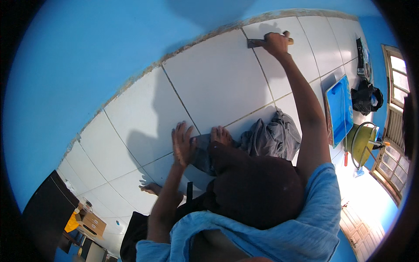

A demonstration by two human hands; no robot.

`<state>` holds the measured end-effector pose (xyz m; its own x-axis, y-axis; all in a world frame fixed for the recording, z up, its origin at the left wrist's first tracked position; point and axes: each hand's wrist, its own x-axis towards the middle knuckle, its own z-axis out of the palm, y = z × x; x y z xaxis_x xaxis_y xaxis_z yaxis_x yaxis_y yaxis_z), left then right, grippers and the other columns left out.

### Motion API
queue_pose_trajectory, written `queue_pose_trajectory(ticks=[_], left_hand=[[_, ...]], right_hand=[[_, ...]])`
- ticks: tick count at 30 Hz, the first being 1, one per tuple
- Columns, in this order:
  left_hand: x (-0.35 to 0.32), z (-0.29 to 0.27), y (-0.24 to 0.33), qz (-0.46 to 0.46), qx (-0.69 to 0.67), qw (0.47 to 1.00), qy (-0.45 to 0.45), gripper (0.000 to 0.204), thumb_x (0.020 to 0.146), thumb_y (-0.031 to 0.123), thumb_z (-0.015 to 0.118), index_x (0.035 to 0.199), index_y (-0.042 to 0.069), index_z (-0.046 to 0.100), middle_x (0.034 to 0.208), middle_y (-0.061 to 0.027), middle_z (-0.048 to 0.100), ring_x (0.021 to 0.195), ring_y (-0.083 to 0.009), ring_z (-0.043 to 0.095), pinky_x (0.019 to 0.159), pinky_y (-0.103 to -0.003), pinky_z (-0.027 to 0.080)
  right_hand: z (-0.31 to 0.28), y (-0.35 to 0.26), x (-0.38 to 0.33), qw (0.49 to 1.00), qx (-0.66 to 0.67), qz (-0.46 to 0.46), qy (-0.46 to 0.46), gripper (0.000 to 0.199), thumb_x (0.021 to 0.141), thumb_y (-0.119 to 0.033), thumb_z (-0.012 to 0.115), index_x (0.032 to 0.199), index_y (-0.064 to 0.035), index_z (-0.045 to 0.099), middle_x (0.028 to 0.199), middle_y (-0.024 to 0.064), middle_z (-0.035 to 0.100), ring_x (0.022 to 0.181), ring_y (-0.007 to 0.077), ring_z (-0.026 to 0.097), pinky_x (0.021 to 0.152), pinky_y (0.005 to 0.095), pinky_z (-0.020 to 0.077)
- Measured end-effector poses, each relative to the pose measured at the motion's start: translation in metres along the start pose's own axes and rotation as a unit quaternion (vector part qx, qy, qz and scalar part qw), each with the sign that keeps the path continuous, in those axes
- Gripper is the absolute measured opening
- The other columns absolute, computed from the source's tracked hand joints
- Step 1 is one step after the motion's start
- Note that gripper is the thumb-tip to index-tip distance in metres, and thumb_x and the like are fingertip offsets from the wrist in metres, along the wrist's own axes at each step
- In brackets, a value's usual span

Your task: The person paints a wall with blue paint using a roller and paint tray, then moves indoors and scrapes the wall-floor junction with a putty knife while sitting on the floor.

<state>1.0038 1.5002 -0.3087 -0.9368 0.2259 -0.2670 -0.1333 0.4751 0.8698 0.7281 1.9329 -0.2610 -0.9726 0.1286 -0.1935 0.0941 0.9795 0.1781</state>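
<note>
My right hand (276, 44) is closed around the handle of a scraper (255, 43) with a flat dark metal blade. The handle's light wooden end pokes out on the far side of my fist. The blade lies over a grout line between white floor tiles (214, 65), a little out from the blue wall. My left hand (182, 144) leans on the tiles beside my bare foot (221, 135), fingers spread, holding nothing. A crumpled grey cloth (273, 136) lies on the floor to the right of that foot.
A rough unpainted strip (163, 59) runs along the base of the blue wall (96, 48). To the right are a blue paint tray (338, 111), a black plastic bag (365, 98) and a green bucket (360, 146). A cardboard box (92, 223) sits at the lower left.
</note>
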Motion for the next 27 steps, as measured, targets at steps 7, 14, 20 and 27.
queue_pose_trajectory(ticks=[7, 14, 20, 27], left_hand=[[0.007, 0.025, 0.006, 0.076, 0.306, 0.946, 0.068, 0.049, 0.086, 0.025, 0.049, 0.131, 0.006, 0.048, 0.146, -0.0187, 0.032, 0.138, -0.0380, 0.027, 0.110, -0.060, 0.017], [0.007, 0.023, 0.003, 0.075, 0.318, 0.943, 0.057, 0.052, 0.084, 0.026, 0.049, 0.132, 0.007, 0.047, 0.146, -0.0182, 0.031, 0.138, -0.0376, 0.027, 0.110, -0.060, 0.018], [0.004, 0.024, -0.006, 0.076, 0.330, 0.939, 0.063, 0.052, 0.084, 0.027, 0.050, 0.132, 0.008, 0.047, 0.146, -0.0179, 0.032, 0.138, -0.0368, 0.026, 0.110, -0.060, 0.019], [0.004, 0.025, -0.006, 0.082, 0.331, 0.938, 0.066, 0.052, 0.085, 0.028, 0.049, 0.133, 0.008, 0.045, 0.147, -0.0178, 0.031, 0.138, -0.0369, 0.026, 0.110, -0.060, 0.019]], right_hand=[[-0.009, -0.014, 0.021, 0.999, 0.019, 0.009, -0.035, 0.051, 0.069, -0.064, 0.069, 0.074, -0.0129, 0.070, 0.070, 0.0062, 0.068, 0.071, 0.0222, 0.066, 0.093, 0.0498, 0.0288], [-0.004, -0.004, 0.033, 0.997, -0.023, -0.016, 0.067, 0.055, 0.076, -0.065, 0.061, 0.074, -0.0111, 0.071, 0.073, 0.0095, 0.068, 0.075, 0.0272, 0.068, 0.097, 0.0602, 0.0268], [0.012, -0.044, 0.041, 0.998, 0.023, -0.046, 0.028, 0.043, 0.072, -0.055, 0.070, 0.085, -0.0144, 0.071, 0.082, 0.0097, 0.070, 0.083, 0.0293, 0.068, 0.101, 0.0626, 0.0218], [0.006, -0.051, 0.051, 0.988, -0.020, -0.134, 0.075, 0.040, 0.072, -0.053, 0.071, 0.084, -0.0148, 0.072, 0.078, 0.0089, 0.069, 0.080, 0.0274, 0.068, 0.096, 0.0588, 0.0276]])
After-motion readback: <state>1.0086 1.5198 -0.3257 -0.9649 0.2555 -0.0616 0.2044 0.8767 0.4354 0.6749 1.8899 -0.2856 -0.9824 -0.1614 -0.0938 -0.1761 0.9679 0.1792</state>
